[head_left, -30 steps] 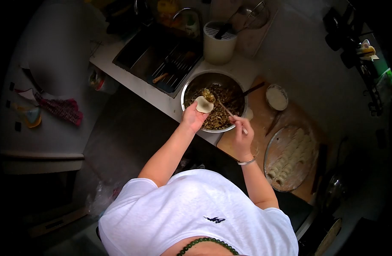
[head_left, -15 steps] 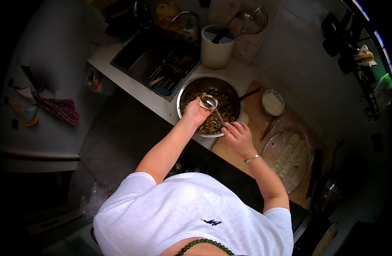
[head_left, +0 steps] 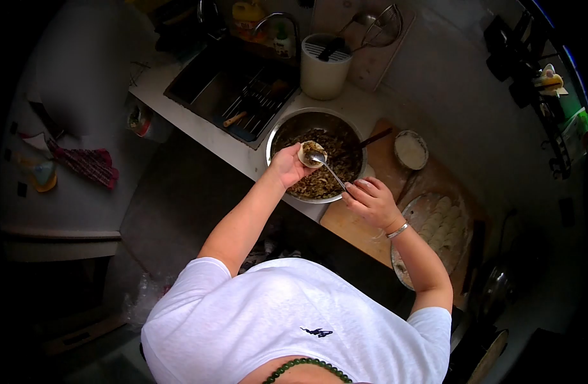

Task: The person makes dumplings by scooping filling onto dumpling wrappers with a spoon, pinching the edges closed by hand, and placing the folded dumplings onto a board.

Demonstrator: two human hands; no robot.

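Note:
My left hand (head_left: 290, 168) is closed around a dumpling wrapper (head_left: 304, 157), cupped over the steel mixing bowl (head_left: 272, 132). Brown-green chopped filling (head_left: 314, 148) sits in the wrapper, and more filling (head_left: 332, 150) lies in the bowl. My right hand (head_left: 373, 203) grips the handle end of a metal spoon (head_left: 332, 173); the spoon's tip rests on the filling in the wrapper. A dark-handled utensil (head_left: 376, 136) leans on the bowl's right rim.
Right of the bowl, a wooden board (head_left: 345, 223) carries a small bowl of white flour (head_left: 411, 152) and a round tray (head_left: 401, 272) with rows of dumplings (head_left: 441, 224). Behind stand a white bucket (head_left: 324, 77) and a dark sink (head_left: 201, 83) with a rack (head_left: 258, 105).
My right hand has moved a little to the right, with the spoon drawn back so that more of its length shows. My left hand stays over the bowl with the wrapper.

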